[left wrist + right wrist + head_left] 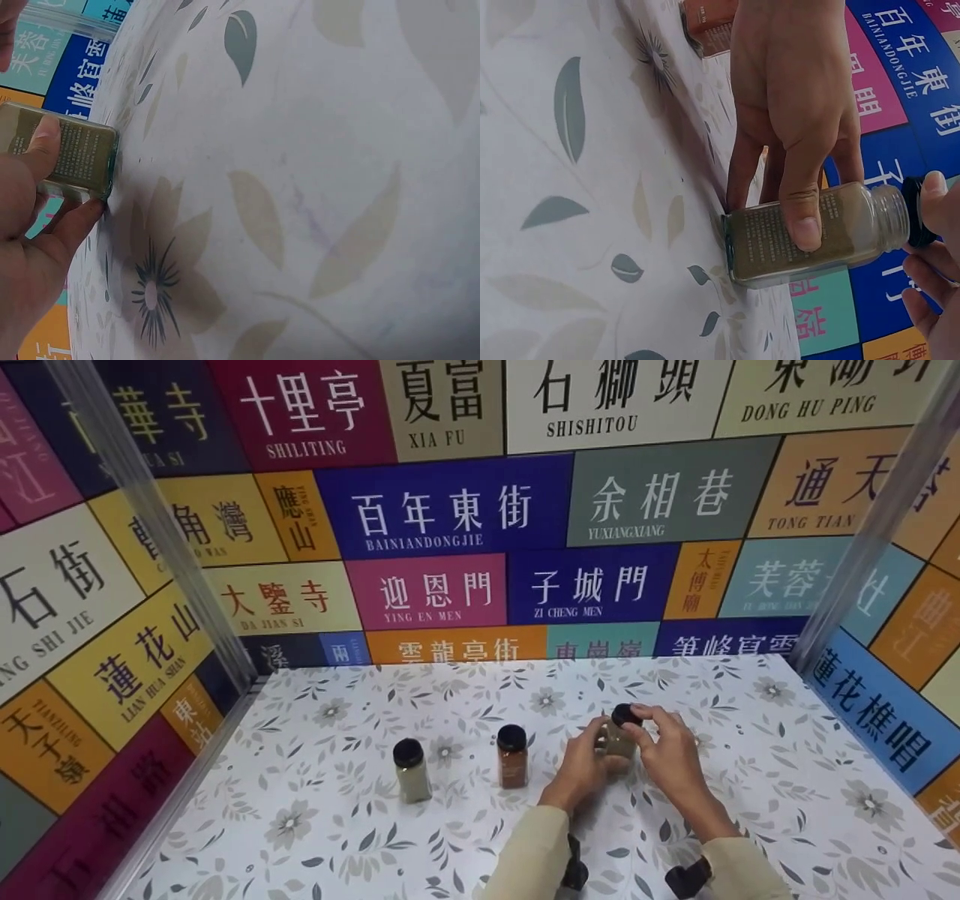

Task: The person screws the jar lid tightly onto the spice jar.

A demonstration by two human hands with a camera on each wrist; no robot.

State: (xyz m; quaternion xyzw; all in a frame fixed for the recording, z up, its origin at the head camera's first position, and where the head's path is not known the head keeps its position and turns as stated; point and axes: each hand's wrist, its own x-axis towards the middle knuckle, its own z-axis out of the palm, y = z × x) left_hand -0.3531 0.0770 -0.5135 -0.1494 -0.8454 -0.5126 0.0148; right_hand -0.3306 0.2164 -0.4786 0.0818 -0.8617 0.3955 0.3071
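Note:
My left hand (585, 765) grips a small glass spice jar (761, 244) of greenish-brown powder, thumb on one face and fingers round the far side. The jar stands upright, its base at the tabletop. At its mouth, my right hand (671, 750) pinches the black cap (915, 214) between thumb and fingers. Clear threads of the glass neck show below the cap; whether it is fully free is hard to tell. Printed text covers the jar's side in the left wrist view, where the mouth is out of sight.
Left of my hands stand two capped jars, one with reddish-brown powder (513, 769) and one with pale greenish powder (413, 784). The table (337, 840) has a white floral cover. Panels with coloured signs (442, 510) enclose the back and both sides.

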